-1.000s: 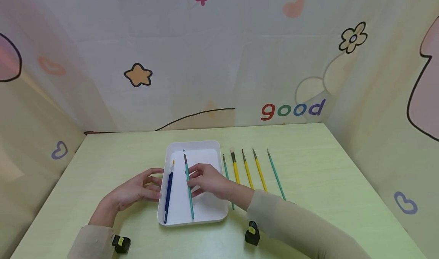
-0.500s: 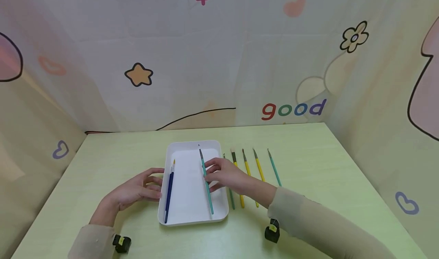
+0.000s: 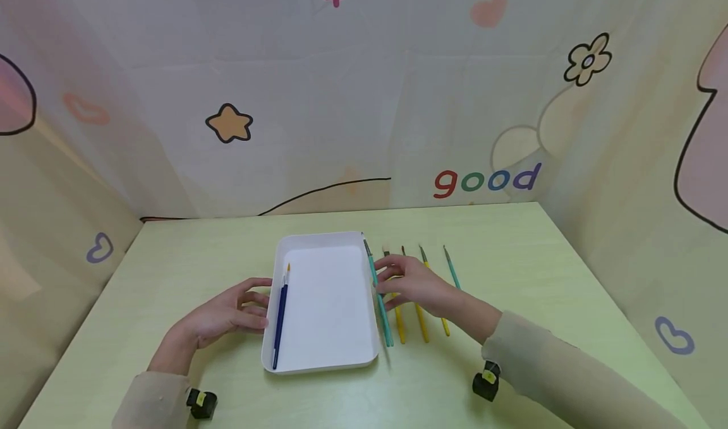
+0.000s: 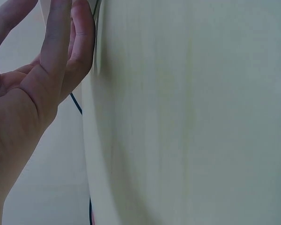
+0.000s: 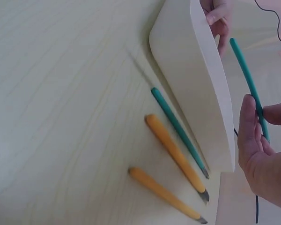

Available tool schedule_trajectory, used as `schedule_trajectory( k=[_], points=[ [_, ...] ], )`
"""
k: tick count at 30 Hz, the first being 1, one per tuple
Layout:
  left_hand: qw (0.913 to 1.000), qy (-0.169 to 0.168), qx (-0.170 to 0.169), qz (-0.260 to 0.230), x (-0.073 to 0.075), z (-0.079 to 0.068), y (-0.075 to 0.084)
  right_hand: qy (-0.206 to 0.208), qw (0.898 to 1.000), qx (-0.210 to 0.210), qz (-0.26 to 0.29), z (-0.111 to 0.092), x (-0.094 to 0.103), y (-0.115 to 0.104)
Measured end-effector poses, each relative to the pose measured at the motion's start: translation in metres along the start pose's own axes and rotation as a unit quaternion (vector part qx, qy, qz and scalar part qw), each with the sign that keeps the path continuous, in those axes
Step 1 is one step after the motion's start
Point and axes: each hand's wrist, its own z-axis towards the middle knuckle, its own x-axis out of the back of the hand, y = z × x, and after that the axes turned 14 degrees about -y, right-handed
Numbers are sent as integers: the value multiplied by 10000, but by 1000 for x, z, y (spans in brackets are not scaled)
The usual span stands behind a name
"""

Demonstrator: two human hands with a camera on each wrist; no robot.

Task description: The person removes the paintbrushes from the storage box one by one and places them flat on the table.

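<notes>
In the head view my right hand (image 3: 418, 283) is just right of the white tray (image 3: 324, 309). It pinches a teal paintbrush (image 3: 371, 266) between thumb and fingers, bristles pointing away. The right wrist view shows that held paintbrush (image 5: 245, 68) raised above the table, with another teal paintbrush (image 5: 180, 131) lying below, close along the tray's outer wall (image 5: 192, 93). Inside the tray, near its left wall, lies a dark blue paintbrush (image 3: 281, 318). My left hand (image 3: 230, 312) rests against the tray's left side with loosely bent fingers; in its wrist view this hand (image 4: 42, 70) is partly cut off.
Yellow-handled paintbrushes (image 3: 421, 323) lie in a row right of the tray, partly hidden by my right hand. Farther right lies one more teal paintbrush (image 3: 451, 268). A patterned cloth (image 3: 318, 132) hangs behind the pale green table (image 3: 512, 258).
My right hand has carried the teal paintbrush rightward, from over the tray to beyond its right edge. The left hand, the tray and the dark blue paintbrush stay where they were.
</notes>
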Motion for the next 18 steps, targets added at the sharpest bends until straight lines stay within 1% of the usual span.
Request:
schedule_trajectory(
  k=[11,18],
  points=[
    [10000,-29,-38,-49,-1,-1,2,218,9996,-142,-142,-28,27,14],
    [10000,-13,-29,-14,-1,-1,2,334,9987,-244,-291,-42,51,21]
  ],
)
